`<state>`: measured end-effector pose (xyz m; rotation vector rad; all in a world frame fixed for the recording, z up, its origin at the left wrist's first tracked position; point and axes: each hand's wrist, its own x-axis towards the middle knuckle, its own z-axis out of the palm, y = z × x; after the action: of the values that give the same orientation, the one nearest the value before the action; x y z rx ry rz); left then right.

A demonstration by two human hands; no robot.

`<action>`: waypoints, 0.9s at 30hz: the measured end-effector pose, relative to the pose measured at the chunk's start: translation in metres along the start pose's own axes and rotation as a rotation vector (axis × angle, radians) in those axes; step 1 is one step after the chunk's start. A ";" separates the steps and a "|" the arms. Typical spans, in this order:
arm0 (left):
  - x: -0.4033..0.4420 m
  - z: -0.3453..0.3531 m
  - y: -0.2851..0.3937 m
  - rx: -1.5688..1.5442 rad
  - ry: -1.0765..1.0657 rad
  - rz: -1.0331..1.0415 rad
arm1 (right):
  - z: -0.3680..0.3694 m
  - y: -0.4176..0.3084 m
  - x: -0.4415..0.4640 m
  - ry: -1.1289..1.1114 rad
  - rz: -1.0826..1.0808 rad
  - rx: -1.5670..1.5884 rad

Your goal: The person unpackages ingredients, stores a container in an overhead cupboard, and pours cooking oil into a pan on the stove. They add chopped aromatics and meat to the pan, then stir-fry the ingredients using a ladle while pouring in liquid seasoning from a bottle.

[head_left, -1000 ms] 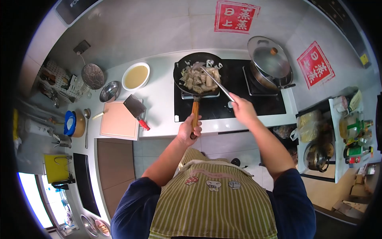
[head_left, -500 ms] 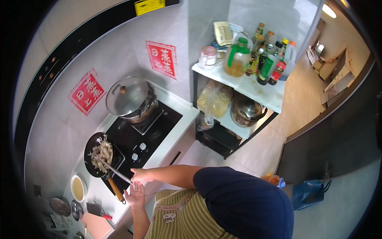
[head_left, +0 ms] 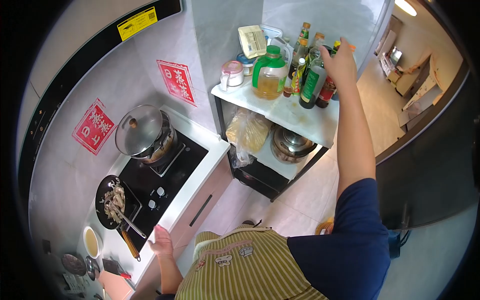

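My right hand point(head_left: 341, 62) is raised over the shelf, thumb and fingers apart around the tops of the bottles. Its nearest is a green-labelled bottle point(head_left: 313, 84) with a dark cap; whether they touch I cannot tell. Behind it stands a red-labelled bottle point(head_left: 327, 91), partly hidden. Low on the left, my left hand point(head_left: 162, 243) is open and holds nothing, beside the counter's front edge. Close to it are the wooden handle point(head_left: 131, 245) of a small black wok point(head_left: 103, 212) and a metal utensil point(head_left: 134, 227) resting among sliced food point(head_left: 115, 199).
A lidded pot point(head_left: 160, 147) sits on the rear burner of the black hob point(head_left: 187, 162). A green-topped jug point(head_left: 270, 75) and jars share the shelf point(head_left: 300, 112). Near the wok are a bowl of yellowish liquid point(head_left: 92, 242), a cleaver point(head_left: 114, 267) and a pink board point(head_left: 114, 285).
My right hand has left the utensil's handle and swung up to the bottles. My left hand has dropped slightly and stays near the wok. The view has shifted right.
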<state>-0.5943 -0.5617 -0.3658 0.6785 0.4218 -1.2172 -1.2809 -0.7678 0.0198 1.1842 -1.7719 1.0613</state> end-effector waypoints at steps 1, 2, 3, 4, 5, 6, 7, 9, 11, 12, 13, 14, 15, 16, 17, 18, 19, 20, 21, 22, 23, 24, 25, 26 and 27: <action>0.006 -0.015 -0.011 0.134 0.005 -0.112 | 0.007 0.005 0.008 -0.164 0.045 -0.006; 0.002 -0.023 -0.022 0.270 0.013 -0.227 | 0.012 0.008 0.012 -0.331 0.090 -0.016; 0.001 -0.029 -0.033 0.348 -0.001 -0.290 | 0.015 0.011 0.014 -0.494 0.136 -0.028; -0.008 -0.021 -0.054 0.428 -0.013 -0.354 | 0.016 0.015 0.014 -0.463 0.105 0.032; -0.023 -0.003 -0.072 0.516 -0.054 -0.394 | 0.015 0.018 0.013 -0.436 0.076 0.091; -0.038 0.014 -0.088 0.605 -0.088 -0.435 | 0.015 0.020 0.008 -0.415 0.049 0.150; -0.042 0.021 -0.099 0.699 -0.201 -0.477 | 0.009 0.019 0.007 -0.382 0.028 0.177; -0.053 0.053 -0.124 0.876 -0.411 -0.527 | -0.020 -0.001 0.006 -0.361 0.016 0.192; -0.084 0.107 -0.149 1.105 -0.695 -0.435 | -0.058 -0.035 0.009 -0.361 -0.040 0.306; -0.100 0.137 -0.160 1.251 -0.880 -0.325 | -0.076 -0.054 0.010 -0.379 -0.086 0.416; -0.121 0.174 -0.172 1.326 -0.994 -0.246 | -0.092 -0.073 0.012 -0.465 -0.158 0.532; -0.140 0.209 -0.181 1.306 -1.203 -0.136 | -0.105 -0.094 0.011 -0.553 -0.234 0.656; -0.148 0.229 -0.191 1.161 -1.366 -0.041 | -0.115 -0.118 0.005 -0.648 -0.243 0.822; -0.163 0.249 -0.195 1.087 -1.458 0.081 | -0.124 -0.145 -0.004 -0.751 -0.256 0.991; -0.181 0.273 -0.190 1.130 -1.550 0.269 | -0.131 -0.171 -0.018 -0.858 -0.264 1.155; -0.197 0.285 -0.186 1.094 -1.512 0.376 | -0.137 -0.196 -0.033 -0.934 -0.298 1.269; -0.204 0.285 -0.166 1.185 -1.506 0.420 | -0.146 -0.228 -0.051 -1.042 -0.317 1.446; -0.204 0.285 -0.146 1.267 -1.524 0.448 | -0.146 -0.257 -0.075 -0.966 -0.341 1.583; -0.203 0.273 -0.125 1.249 -1.394 0.414 | -0.146 -0.281 -0.088 -0.956 -0.380 1.532; -0.204 0.261 -0.101 1.243 -1.317 0.367 | -0.153 -0.304 -0.095 -1.010 -0.406 1.546; -0.205 0.249 -0.076 1.231 -1.239 0.321 | -0.143 -0.328 -0.104 -0.799 -0.600 1.656; -0.207 0.235 -0.047 1.226 -1.197 0.251 | -0.153 -0.347 -0.108 -0.737 -0.727 1.581; -0.204 0.218 -0.021 1.212 -1.168 0.286 | -0.159 -0.366 -0.116 -0.734 -0.853 1.517; -0.201 0.207 0.000 1.194 -1.138 0.336 | -0.162 -0.388 -0.128 -0.737 -0.932 1.520; -0.205 0.197 0.020 1.154 -1.106 0.319 | -0.167 -0.410 -0.141 -0.689 -1.006 1.472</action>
<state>-0.6496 -0.5456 -0.0867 0.8372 -1.3561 -1.2612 -0.8292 -0.6633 0.0514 3.0902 -0.1656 1.2711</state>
